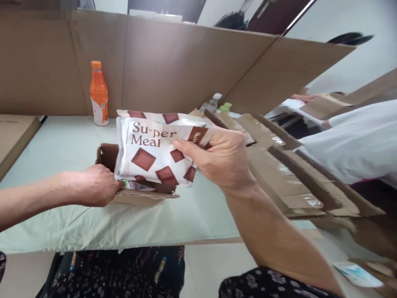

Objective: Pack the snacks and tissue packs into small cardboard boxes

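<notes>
A white pouch (145,165) printed "Su-per Meal" with brown squares hangs over a small open cardboard box (139,199). My right hand (221,159) pinches the pouch at its right end, thumb on the front; a second similar pouch edge shows behind its top. At the box's left end, my left hand (101,186) is closed around the near left corner. Inside the box a packet with green and white print (136,185) shows in part; the pouch hides the rest.
An orange drink bottle (99,95) stands behind the box, against a tall cardboard screen (192,70). Several cardboard pieces (288,178) lie at the right, near a clear bottle (212,102). A person's white sleeve (356,140) is at far right. Another carton (17,138) sits left.
</notes>
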Available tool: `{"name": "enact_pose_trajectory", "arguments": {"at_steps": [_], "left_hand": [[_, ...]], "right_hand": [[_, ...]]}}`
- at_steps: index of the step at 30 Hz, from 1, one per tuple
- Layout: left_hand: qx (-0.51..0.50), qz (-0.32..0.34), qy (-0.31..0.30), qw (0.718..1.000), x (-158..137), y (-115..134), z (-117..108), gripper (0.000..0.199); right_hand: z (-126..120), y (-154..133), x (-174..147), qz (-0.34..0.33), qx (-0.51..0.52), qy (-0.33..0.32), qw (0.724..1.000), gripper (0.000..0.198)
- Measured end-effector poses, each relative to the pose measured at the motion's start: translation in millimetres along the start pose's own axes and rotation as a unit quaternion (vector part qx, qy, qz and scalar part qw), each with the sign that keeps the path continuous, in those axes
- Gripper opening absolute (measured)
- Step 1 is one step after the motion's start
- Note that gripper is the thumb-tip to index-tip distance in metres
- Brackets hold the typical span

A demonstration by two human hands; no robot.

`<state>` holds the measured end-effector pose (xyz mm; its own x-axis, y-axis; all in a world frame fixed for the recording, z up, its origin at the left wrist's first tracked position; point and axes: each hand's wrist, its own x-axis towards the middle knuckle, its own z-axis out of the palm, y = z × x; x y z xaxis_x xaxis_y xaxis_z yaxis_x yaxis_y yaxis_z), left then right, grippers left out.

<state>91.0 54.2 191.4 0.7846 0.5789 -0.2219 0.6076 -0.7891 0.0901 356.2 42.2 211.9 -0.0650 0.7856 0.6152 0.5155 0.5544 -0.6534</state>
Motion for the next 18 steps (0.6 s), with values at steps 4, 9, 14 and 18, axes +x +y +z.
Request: {"name": "enact_pose_trajectory", "arguments": {"at_steps": [4,9,14,18], "left_hand": [[0.045,0.002,-0.120,0.992,-0.7,9.5,-11.1,0.030],[0.060,-0.011,-0.124,0.990,2.9,13.8,-9.5,0.034],[0.058,-0.020,-0.126,0.990,7.9,13.3,-5.3,0.033],[0.057,-0.023,-0.119,0.991,6.5,10.9,-6.1,0.034]], "right_hand": [[0.1,6.9,2.6,-0.016,-0.062,-0.031,0.997,0.024],[23.5,8.1,-2.4,-0.136,-0.086,-0.040,0.986,0.023],[44.3,7.5,-9.0,-0.252,-0.069,-0.089,0.961,0.015],[58.1,19.8,-5.9,-0.236,-0.085,-0.091,0.964,0.022]]}}
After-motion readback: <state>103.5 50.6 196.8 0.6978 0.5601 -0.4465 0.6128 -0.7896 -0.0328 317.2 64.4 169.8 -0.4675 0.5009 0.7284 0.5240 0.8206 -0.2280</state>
